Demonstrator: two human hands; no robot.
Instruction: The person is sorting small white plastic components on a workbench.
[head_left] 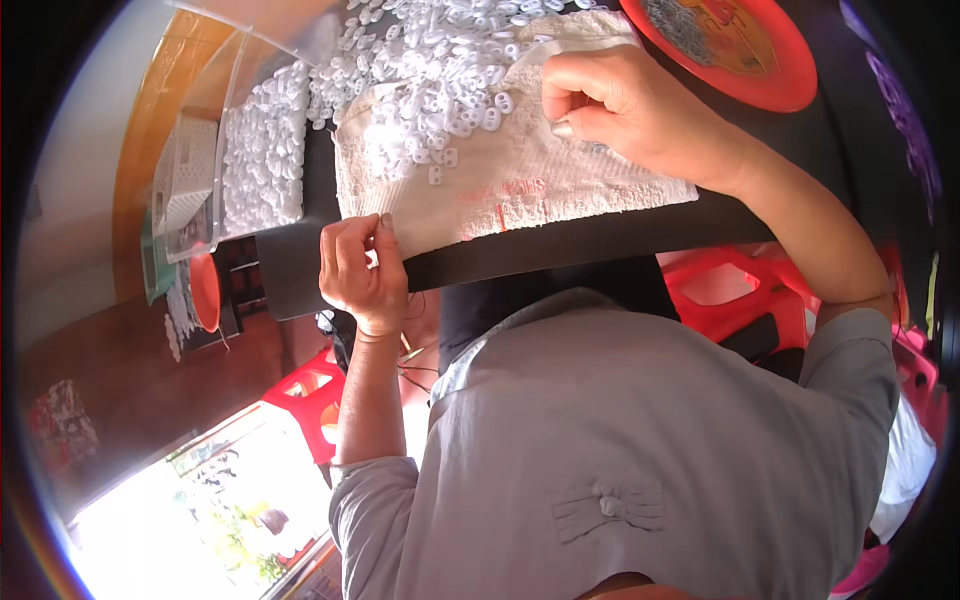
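Note:
My left hand (362, 265) is closed at the table's front edge, beside the near left corner of a beige woven cloth (570, 165). A bit of white shows between its fingers, looking like one of the small white plastic pieces with two holes. Above the cloth's right half, my right hand (625, 105) is pinched, thumb against fingers; anything in the pinch is too small to make out. A heap of white two-hole pieces (430, 90) spreads over the cloth's far left part and beyond it. Some dark specks lie on the cloth under my right hand.
A red plate (795, 85) with small grey metal parts stands at the far right of the black table (560, 240). To the left, a clear bin (262, 150) is filled with white pieces, beside a white basket (190, 170). Red plastic stools (740, 290) stand below the table.

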